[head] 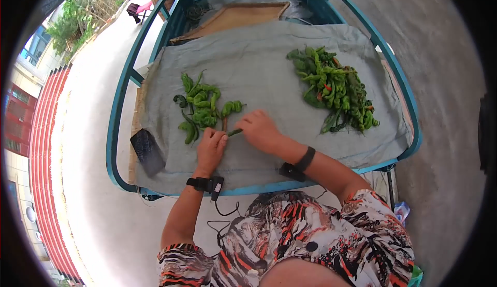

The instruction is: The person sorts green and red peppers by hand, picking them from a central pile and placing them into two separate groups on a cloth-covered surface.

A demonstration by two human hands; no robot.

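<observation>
A slim green chili pepper (234, 132) spans the gap between my two hands, low in the middle of the cloth. My left hand (211, 149) grips its left end. On the other end are the curled fingers of my right hand (259, 130), which hide its tip. Just beyond my left hand lies a loose pile of curled green peppers (202, 102). A crinkled pepper (232, 107) sits at that pile's right side, with a brownish pepper or stem (224, 124) below it. Farther right is a larger heap of green peppers (334, 87) with a few red ones.
A grey cloth (264, 65) covers the bed of a blue metal cart, bounded by a tubular rail (116, 112). A dark flat object (147, 153) rests at the cloth's left edge. Behind the cloth is a tan woven panel (240, 15). Cables hang near my left wrist.
</observation>
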